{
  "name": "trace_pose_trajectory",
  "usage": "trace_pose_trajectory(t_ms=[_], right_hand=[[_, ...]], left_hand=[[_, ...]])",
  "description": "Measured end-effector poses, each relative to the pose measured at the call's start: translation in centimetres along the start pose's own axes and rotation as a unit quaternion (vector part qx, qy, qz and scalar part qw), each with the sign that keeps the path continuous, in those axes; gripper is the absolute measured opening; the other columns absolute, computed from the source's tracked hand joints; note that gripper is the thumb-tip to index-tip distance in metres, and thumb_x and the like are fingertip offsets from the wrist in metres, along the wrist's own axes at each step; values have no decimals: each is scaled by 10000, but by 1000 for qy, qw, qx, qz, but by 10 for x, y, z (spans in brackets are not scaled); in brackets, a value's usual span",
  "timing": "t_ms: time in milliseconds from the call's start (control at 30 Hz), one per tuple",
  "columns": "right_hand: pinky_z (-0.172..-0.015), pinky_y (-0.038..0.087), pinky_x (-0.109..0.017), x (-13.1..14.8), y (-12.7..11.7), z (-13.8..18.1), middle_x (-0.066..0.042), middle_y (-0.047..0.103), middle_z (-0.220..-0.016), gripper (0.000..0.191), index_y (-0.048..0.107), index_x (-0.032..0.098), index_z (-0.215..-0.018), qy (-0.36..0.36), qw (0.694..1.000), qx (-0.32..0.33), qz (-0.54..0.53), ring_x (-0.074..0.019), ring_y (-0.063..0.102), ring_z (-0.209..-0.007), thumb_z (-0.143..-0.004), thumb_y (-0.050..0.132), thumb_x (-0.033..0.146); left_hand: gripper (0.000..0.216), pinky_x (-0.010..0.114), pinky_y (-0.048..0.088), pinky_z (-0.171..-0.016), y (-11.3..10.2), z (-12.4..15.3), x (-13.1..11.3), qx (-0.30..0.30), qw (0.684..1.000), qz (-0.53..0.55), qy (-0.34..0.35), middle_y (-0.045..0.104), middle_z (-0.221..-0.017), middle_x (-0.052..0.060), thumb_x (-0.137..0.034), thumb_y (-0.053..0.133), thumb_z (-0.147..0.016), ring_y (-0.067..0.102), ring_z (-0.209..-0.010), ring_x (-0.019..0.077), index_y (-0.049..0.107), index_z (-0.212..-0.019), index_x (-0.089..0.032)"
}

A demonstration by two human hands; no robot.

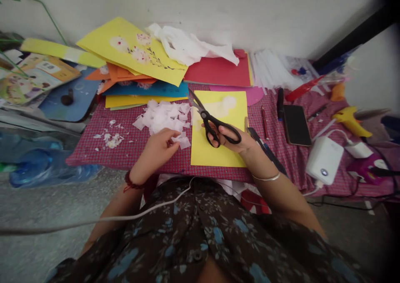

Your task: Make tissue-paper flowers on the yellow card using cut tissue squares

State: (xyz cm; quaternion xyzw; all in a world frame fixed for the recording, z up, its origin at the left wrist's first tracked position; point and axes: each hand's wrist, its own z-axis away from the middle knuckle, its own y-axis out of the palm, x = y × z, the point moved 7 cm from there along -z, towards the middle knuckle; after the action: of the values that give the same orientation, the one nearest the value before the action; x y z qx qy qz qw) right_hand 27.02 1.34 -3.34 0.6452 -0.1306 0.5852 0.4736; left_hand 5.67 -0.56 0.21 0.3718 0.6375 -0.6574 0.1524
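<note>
My right hand (233,137) holds black-handled scissors (204,114), with fingers in and around the handle loops. The blades point up and left, over the edge of a yellow sheet of paper (218,158). On that sheet lies a whitish patch (229,103). My left hand (159,147) rests at the near side of a heap of small white paper pieces (162,115). Its thumb and forefinger are a little apart, with pieces of white paper just past their tips.
Yellow card with painted flowers (137,52), white tissue (190,45) and a red sheet (215,70) lie at the back. Tiny scraps (113,139) are at left. On the right are a dark phone (296,125), white power bank (325,160) and yellow glue gun (351,120). A cable (140,214) crosses my front.
</note>
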Motion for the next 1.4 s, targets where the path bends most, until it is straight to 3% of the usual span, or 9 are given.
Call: trace_pose_trajectory(t_ms=[167,367,467,667,900,1000,1133,1233,1400], right_hand=[[-513,398,-231,-8,-1,-2,1,611,-788,517,617,142,-1097,-5,1000,4,13,-91,534,-588,-827,735,566],[-523,420,-228,-12,-3,-3,6,601,-802,546,590,143,-1136,7,1000,-7,-24,-85,549,-604,-817,751,555],[-528,420,-230,-12,-2,-3,9,601,-802,559,583,144,-1143,11,999,-12,-29,-80,547,-600,-804,766,550],[-538,422,-241,-11,-4,-1,9,603,-802,575,570,142,-1145,9,999,-15,-28,-80,552,-608,-794,774,549],[-533,436,-238,-1,-13,1,8,644,-799,633,585,156,-1198,-33,998,-12,-50,-95,559,-607,-762,784,571],[-549,443,-244,12,-21,6,17,642,-790,622,594,169,-1192,-68,995,-30,-73,-99,552,-607,-756,775,574],[-549,430,-256,32,-34,13,26,621,-765,590,588,178,-1217,-121,985,-83,-87,-99,521,-583,-810,704,589],[-556,435,-258,41,-45,18,30,618,-750,558,589,184,-1226,-148,976,-124,-103,-101,513,-575,-849,657,589],[-560,449,-231,45,-55,21,45,640,-741,479,601,201,-1181,-181,966,-132,-129,-94,549,-574,-852,684,539]], left_hand=[[415,400,523,-966,35,-15,-15,82,992,-75,54,623,-1293,113,-161,538,-864,631,-1138,253,617,-1271,-170],[328,408,537,-898,46,-21,-6,134,980,-135,66,664,-1064,109,-154,464,-909,658,-960,248,665,-1168,-139],[321,414,537,-889,34,-24,3,110,974,-181,81,654,-1060,129,-174,424,-939,650,-965,262,668,-1142,-124],[320,403,535,-875,-10,-46,29,30,954,-289,72,646,-1053,144,-162,423,-922,643,-971,270,672,-1119,-123],[283,443,529,-918,-41,-65,51,-6,960,-277,47,663,-1082,143,-193,481,-875,650,-1010,287,686,-1069,-167],[252,441,530,-922,-54,-64,42,-49,967,-243,67,662,-1093,133,-254,570,-855,653,-953,272,685,-1067,-179],[273,379,549,-821,-65,-60,7,-117,972,-180,95,633,-1173,99,-355,632,-875,622,-772,183,666,-1111,-222],[256,351,551,-793,-47,-65,-23,-90,978,-144,119,661,-1101,75,-364,612,-902,630,-768,174,656,-1116,-231],[270,420,523,-934,19,-87,-55,48,956,-207,201,701,-1079,125,-274,543,-919,650,-1037,273,655,-1130,-148]])
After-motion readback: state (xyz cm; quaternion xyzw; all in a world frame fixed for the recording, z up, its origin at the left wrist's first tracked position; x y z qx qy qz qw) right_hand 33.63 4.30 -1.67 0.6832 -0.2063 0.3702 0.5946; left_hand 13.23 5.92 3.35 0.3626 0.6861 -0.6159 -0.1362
